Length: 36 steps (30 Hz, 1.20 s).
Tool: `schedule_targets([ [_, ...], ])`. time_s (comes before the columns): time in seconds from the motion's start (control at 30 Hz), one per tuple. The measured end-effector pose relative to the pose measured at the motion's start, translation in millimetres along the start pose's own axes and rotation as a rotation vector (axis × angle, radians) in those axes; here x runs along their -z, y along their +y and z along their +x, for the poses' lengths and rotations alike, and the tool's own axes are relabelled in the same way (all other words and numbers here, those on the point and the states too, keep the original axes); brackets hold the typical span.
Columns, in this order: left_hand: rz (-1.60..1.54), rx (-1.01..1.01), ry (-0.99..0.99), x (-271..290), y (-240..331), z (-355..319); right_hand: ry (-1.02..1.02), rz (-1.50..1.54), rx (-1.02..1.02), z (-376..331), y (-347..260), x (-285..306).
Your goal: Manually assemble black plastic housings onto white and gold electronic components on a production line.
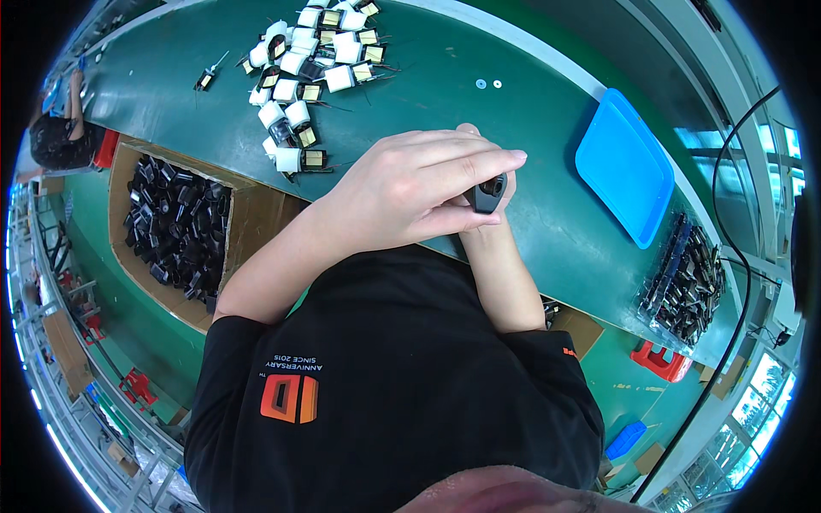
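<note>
My left hand (410, 179) reaches in from the left, its fingers laid across a small black plastic housing (488, 195) and its thumb beneath. On the far side of that housing, my right hand (481, 235) is mostly hidden by the left one; a little of its fingers and its wrist show. Both hands are closed around the housing, of which only one end can be seen. On the green table (410, 94), beyond my left hand, lies a loose pile of white-capped parts (299, 64) with yellow blocks and thin wires.
An open cardboard box (244, 227) of black housings stands at left. A blue tray (626, 171) lies at right, near a clear bag of dark metal parts (688, 282). Two small washers (489, 84) lie on the table. Another person (64, 137) sits at far left.
</note>
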<state>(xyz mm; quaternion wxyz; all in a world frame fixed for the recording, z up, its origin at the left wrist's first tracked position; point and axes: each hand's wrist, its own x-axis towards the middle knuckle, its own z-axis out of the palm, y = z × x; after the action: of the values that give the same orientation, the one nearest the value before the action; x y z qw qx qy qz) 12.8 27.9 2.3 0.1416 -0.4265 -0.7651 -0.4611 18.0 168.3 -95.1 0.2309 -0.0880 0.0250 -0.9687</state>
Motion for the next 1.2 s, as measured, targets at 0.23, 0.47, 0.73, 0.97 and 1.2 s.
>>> schedule_targets([
  [0.23,-0.038,-0.019,0.01,-4,-6,-3,-0.028,-0.048,0.024,1,0,1],
  [0.47,-0.046,-0.019,0.009,-4,-5,0,-0.008,-0.114,0.04,-2,-5,-6],
  [0.73,-0.012,-0.018,-0.019,0,-6,0,0.059,-0.097,0.051,0,0,-2],
  [0.97,-0.028,-0.027,-0.029,-3,-8,-2,-0.039,-0.114,0.016,-2,-4,3],
  [1.2,-0.031,-0.029,-0.025,-5,-9,-2,-0.022,-0.085,0.073,-2,2,8],
])
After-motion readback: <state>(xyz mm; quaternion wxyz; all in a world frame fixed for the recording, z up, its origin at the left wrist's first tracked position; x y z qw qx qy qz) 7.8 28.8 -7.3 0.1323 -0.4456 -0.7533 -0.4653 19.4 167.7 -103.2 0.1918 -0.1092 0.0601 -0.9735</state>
